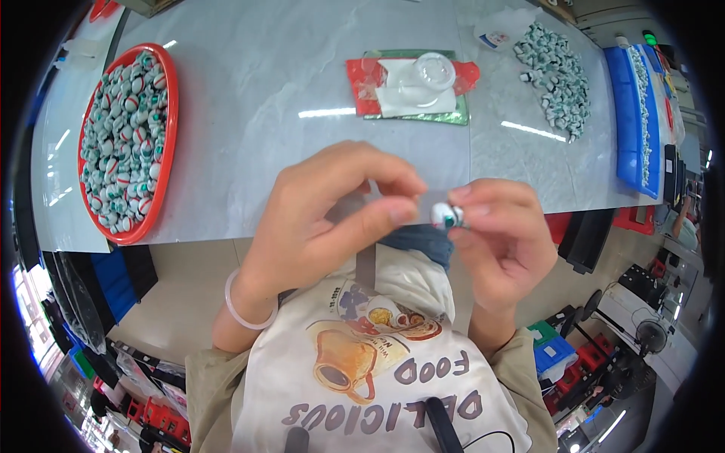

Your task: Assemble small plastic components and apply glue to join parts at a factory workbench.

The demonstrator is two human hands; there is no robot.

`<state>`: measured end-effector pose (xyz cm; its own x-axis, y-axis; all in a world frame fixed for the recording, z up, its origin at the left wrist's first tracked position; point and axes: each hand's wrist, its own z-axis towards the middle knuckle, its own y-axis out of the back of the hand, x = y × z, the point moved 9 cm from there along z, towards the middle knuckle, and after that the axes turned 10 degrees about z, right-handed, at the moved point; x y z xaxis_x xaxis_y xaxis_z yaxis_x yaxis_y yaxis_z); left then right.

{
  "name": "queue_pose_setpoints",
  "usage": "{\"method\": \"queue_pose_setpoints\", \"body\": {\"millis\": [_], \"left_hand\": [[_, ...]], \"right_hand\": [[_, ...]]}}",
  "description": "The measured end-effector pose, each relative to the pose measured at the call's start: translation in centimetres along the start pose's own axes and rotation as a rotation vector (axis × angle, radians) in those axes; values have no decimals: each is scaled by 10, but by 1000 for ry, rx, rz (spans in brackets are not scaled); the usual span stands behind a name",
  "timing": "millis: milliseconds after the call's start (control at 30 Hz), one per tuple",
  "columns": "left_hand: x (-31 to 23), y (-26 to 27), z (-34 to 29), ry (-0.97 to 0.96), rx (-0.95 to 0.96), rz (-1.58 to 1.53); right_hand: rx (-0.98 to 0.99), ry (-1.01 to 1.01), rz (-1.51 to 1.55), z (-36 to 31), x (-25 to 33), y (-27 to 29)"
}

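My right hand point(507, 241) pinches a small round white piece point(445, 216) with green and dark markings between thumb and fingers, above the near edge of the table. To its left, my left hand point(332, 219) has its thumb and index finger curled close together, pointing at the piece. Slight blur hides what, if anything, lies between those fingertips. A red oval tray point(172, 113) at the left is heaped with similar white, green and red pieces point(124, 143). At the far right of the table lies a loose pile of small white and green pieces point(559, 83).
Beyond my hands, a clear round container point(434, 73) rests on white, red and green packets point(453, 115). A blue bin point(628, 162) of small parts stands at the right edge. Near the pile is a translucent bag point(502, 29). The grey table point(249, 151) ends just before my apron.
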<state>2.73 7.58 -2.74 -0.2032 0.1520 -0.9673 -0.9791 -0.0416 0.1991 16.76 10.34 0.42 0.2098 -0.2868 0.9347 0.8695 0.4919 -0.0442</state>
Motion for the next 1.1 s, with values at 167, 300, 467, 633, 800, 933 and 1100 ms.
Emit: {"method": "queue_pose_setpoints", "body": {"millis": [167, 300, 467, 633, 800, 933, 1100], "left_hand": [[-5, 0, 2, -41, -62, 23], [-1, 2, 3, 20, -59, 59], [-1, 2, 5, 43, -79, 21], [1, 3, 8, 20, -62, 129], [-4, -3, 13, 33, 22, 125], [-2, -3, 14, 50, 34, 140], [-3, -4, 16, 54, 41, 180]], "right_hand": [[-39, 278, -291, 6, 14, -3], [67, 316, -176, 10, 12, -13], [40, 271, -64, 13, 2, -9], [45, 314, -158, 15, -1, -12], [-48, 265, -93, 19, -9, -6], [-38, 292, -111, 20, -11, -7], [-23, 299, -117, 20, -11, -6]]}}
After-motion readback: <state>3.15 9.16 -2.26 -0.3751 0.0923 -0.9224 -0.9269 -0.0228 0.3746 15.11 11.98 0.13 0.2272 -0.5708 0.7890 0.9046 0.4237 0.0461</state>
